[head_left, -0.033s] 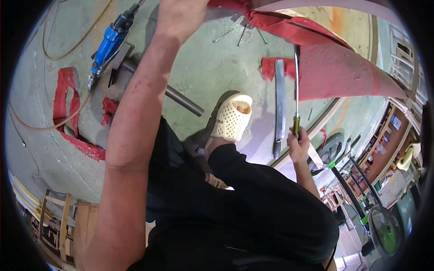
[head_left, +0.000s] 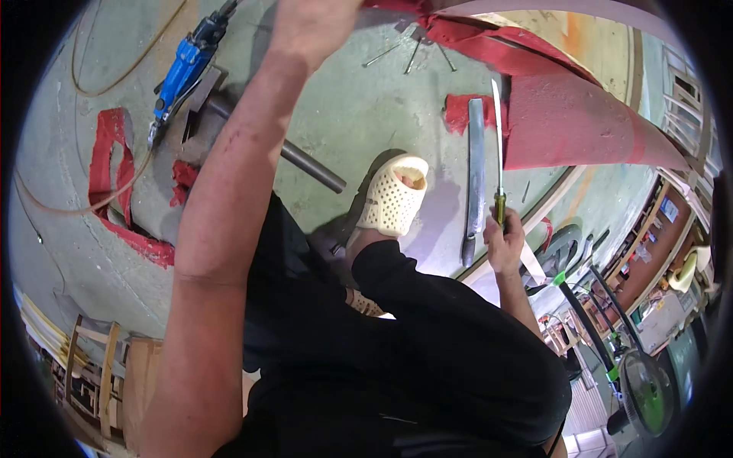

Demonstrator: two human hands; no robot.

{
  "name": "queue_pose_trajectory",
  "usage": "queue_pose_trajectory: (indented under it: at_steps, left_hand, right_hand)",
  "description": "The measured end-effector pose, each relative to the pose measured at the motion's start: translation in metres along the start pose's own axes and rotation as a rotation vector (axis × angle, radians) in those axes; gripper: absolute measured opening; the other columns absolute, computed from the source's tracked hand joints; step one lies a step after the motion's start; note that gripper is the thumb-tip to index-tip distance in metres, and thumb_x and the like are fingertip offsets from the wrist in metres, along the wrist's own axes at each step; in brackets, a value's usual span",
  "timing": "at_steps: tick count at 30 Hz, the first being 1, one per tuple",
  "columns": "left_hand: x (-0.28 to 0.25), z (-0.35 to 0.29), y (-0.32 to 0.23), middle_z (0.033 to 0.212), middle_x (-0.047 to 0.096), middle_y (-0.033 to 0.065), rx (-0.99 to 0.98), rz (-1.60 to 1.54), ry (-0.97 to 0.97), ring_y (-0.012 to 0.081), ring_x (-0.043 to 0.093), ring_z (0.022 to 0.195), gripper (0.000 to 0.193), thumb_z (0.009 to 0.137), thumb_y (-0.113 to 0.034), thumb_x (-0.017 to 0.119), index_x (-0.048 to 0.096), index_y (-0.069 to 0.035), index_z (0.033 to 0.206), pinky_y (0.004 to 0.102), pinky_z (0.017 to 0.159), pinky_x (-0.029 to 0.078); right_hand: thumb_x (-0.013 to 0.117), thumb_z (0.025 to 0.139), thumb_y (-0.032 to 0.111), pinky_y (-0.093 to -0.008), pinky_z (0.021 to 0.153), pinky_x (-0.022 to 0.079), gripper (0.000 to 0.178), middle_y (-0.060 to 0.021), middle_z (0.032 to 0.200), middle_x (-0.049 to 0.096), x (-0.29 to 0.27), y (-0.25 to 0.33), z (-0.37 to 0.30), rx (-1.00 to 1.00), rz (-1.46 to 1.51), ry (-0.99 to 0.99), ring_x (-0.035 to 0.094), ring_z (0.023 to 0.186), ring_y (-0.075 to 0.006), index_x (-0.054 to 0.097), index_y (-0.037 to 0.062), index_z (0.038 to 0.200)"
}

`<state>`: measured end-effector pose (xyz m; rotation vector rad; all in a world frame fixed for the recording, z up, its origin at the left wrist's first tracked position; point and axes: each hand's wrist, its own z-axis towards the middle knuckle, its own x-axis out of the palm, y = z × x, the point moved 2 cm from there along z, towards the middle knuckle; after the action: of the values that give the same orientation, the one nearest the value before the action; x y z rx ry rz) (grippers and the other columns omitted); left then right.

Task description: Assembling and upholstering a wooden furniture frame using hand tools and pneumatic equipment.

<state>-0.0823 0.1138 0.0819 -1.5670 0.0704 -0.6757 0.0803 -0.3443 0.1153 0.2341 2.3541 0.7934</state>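
Screwdriver (head_left: pixel 499 204) points forward, grasped in the right hand (head_left: pixel 505 240); the left hand (head_left: pixel 314 27) is stretched ahead, its grip I cannot tell.

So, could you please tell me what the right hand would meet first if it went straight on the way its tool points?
Probably the red material just beyond the tip of the long tool in the right hand, though depth is unclear from this view.

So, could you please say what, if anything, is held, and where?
The right hand holds a screwdriver-like tool by its handle; for the left hand, I cannot tell.
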Motion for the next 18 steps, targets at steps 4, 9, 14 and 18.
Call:
queue_pose_trajectory:
  at_steps: [4,9,14,18]
  left_hand:
    - [-0.002,-0.017,0.033,0.146,0.055,0.0141,-0.193,-0.026,0.211,0.0212,0.055,0.131,0.052,0.101,-0.012,0.066,0.045,0.0,0.146,0.0362,0.109,0.047]
    - [0.001,-0.006,0.031,0.147,0.054,0.0144,-0.124,0.171,0.114,0.0227,0.055,0.132,0.056,0.101,-0.017,0.067,0.042,-0.002,0.149,0.0392,0.11,0.045]
    - [-0.01,0.028,-0.021,0.146,0.055,0.0117,-0.445,-0.348,-0.095,0.0232,0.055,0.13,0.065,0.103,-0.036,0.065,0.039,-0.004,0.153,0.0402,0.109,0.044]
    - [-0.01,0.027,-0.015,0.138,0.058,0.0103,-0.459,-0.316,-0.09,0.0226,0.056,0.128,0.068,0.102,-0.045,0.064,0.041,-0.005,0.151,0.0401,0.107,0.045]
  right_hand:
    - [0.065,0.099,0.016,-0.0243,0.053,0.041,0.028,-0.0009,0.079,0.057,0.056,0.078,0.013,-0.068,0.244,0.126,0.05,0.058,-0.006,0.059,-0.0021,0.12]
    - [0.064,0.1,0.018,-0.0251,0.048,0.038,0.025,-0.0002,0.076,0.055,0.089,0.135,0.049,0.074,0.329,0.196,0.05,0.055,-0.0079,0.059,-0.0001,0.117]
    - [0.064,0.101,0.022,-0.0263,0.043,0.033,0.024,0.0002,0.07,0.052,0.102,0.146,0.053,0.22,0.535,0.15,0.049,0.05,-0.0104,0.059,0.002,0.113]
    - [0.062,0.102,0.025,-0.0252,0.045,0.032,0.032,-0.0006,0.083,0.054,0.115,0.146,0.04,0.274,0.648,0.193,0.048,0.053,-0.0108,0.058,0.002,0.123]
